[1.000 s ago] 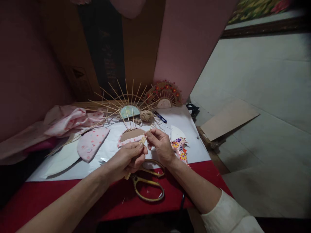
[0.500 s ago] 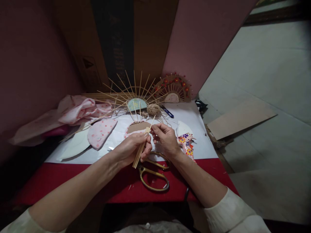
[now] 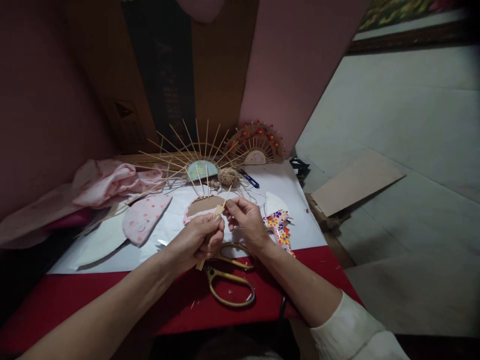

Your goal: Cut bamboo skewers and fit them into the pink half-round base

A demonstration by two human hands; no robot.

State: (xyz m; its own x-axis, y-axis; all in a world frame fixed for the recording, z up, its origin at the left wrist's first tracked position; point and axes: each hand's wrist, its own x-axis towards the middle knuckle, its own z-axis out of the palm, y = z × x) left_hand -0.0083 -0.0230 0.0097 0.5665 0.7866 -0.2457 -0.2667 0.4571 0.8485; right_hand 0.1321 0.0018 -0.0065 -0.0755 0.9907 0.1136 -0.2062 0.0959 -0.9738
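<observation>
My left hand is closed round a small bundle of thin bamboo sticks, whose lower ends show beneath my palm. One bamboo stick stands out above the others, and my right hand pinches it between thumb and forefinger. Just beyond my hands lies a half-round piece of cardboard edged in pink cloth, with a few sticks rising from its curved edge. A pair of scissors with brass-coloured handles rests under my wrists, blades mostly hidden.
Behind are a blue half-round with fanned sticks, a twine ball, a blue cutter and a finished fan. Pink dotted cloth and a pink half-round lie left; flowered cloth lies right.
The view has shifted, so the whole table sits lower and further left. My hands stay together, the left still round the bundle and the right at the protruding stick.
</observation>
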